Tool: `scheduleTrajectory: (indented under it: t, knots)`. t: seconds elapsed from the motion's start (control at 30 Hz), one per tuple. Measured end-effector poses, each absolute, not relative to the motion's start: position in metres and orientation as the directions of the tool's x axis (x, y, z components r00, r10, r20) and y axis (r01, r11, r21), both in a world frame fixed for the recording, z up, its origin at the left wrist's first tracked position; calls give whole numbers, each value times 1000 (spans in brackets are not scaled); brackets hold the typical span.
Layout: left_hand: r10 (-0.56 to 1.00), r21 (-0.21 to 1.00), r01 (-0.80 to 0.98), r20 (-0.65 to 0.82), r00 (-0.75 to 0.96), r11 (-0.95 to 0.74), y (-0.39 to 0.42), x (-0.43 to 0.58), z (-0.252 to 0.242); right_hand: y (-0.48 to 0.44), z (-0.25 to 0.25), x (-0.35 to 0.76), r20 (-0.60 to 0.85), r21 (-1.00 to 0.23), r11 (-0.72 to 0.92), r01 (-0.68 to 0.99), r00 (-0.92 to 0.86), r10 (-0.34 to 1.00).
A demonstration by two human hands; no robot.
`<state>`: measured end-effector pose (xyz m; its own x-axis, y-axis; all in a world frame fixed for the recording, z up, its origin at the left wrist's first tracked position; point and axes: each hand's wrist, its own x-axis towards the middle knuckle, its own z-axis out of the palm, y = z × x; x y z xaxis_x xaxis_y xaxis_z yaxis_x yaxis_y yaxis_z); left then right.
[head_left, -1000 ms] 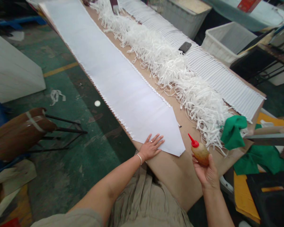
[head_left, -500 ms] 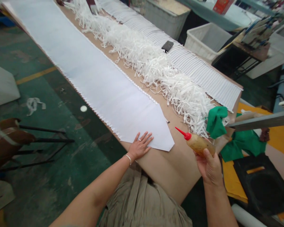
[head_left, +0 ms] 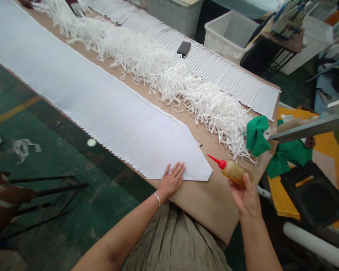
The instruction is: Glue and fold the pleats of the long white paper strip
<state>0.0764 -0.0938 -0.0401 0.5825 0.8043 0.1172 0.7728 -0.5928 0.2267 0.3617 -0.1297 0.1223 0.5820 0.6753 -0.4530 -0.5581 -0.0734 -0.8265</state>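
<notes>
My left hand [head_left: 171,180] lies flat with fingers stretched on the near end of a long white sheet [head_left: 124,124], which has angled corners and small scalloped edges. In my right hand [head_left: 244,197] is a squeeze bottle [head_left: 236,172] of yellowish liquid, wrapped by the fingers and thumb. Its pointed red nozzle [head_left: 220,163] aims left, held above the brown table [head_left: 206,203], just right of the sheet's tip. Beyond the sheet runs a long heap of thin white strips [head_left: 169,71].
Rows of white strips [head_left: 231,73] lie along the table's far side, with a small black block [head_left: 184,49] on them. Green cloth [head_left: 257,135] sits at the right corner by a metal bar [head_left: 313,127]. Bins [head_left: 228,35] stand behind; a brown-seated stool [head_left: 11,192] is at left.
My viewpoint has turned, so the table and bins sit further left and up in view. My left hand stays on the sheet, and my right hand keeps the bottle at nearly the same place.
</notes>
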Motion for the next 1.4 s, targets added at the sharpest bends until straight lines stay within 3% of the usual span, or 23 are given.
scheduleTrajectory:
  t: [0.47, 0.6, 0.7, 1.03, 1.2, 1.4]
  knots:
    - [787, 237, 753, 104, 608, -614, -88, 74, -40, -85, 101, 316, -327, -907, -92, -411, 550, 769]
    - [789, 261, 750, 94, 607, -608, -88, 74, -37, -64, 110, 318, -319, -857, 6, -515, 540, 779]
    - [794, 283, 750, 82, 602, -598, -87, 74, -37, -49, 118, 326, -381, -797, -30, -603, 464, 800]
    - [798, 379, 711, 152, 584, -592, -85, 74, -28, -15, 123, 339, -391, -763, 53, -645, 524, 757]
    - [813, 450, 691, 167, 557, -566, -13, 112, 0, -32, 113, 353, -417, -748, 81, -658, 562, 714]
    - [653, 344, 612, 3, 757, -712, 109, 183, 7, -61, 102, 387, -415, -772, 88, -630, 604, 680]
